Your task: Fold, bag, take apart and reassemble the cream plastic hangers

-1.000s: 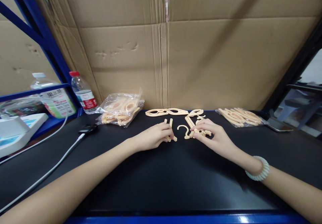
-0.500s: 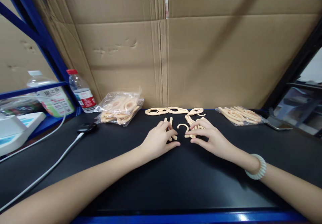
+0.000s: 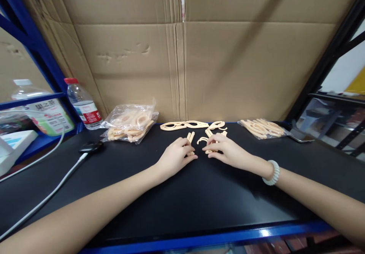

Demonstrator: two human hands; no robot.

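Beige plastic folding-hanger parts lie on the black tabletop (image 3: 171, 200). My left hand (image 3: 172, 158) is curled around a pair of hanger arms (image 3: 191, 136), its thumb near their lower ends. Just to the right, my right hand (image 3: 228, 150) has its fingers closed over a folded hanger (image 3: 209, 132). A curved hook (image 3: 202, 139) sticks out to the left of those fingers. Much of both held pieces is covered by the fingers. Behind the hands, a hanger piece with oval openings (image 3: 196, 124) and another hook piece (image 3: 217, 125) lie in a row.
Clear bags of hanger parts lie at back left (image 3: 129, 121) and back right (image 3: 262, 127). A red-capped bottle (image 3: 84, 105) stands far left, near a white cable (image 3: 54, 189) with a black plug (image 3: 90, 146). Cardboard (image 3: 128, 71) walls the back.
Both hands have closed more around the hanger parts. The hook by my right hand looks flatter now. The view has turned slightly right, so the scene sits further left.
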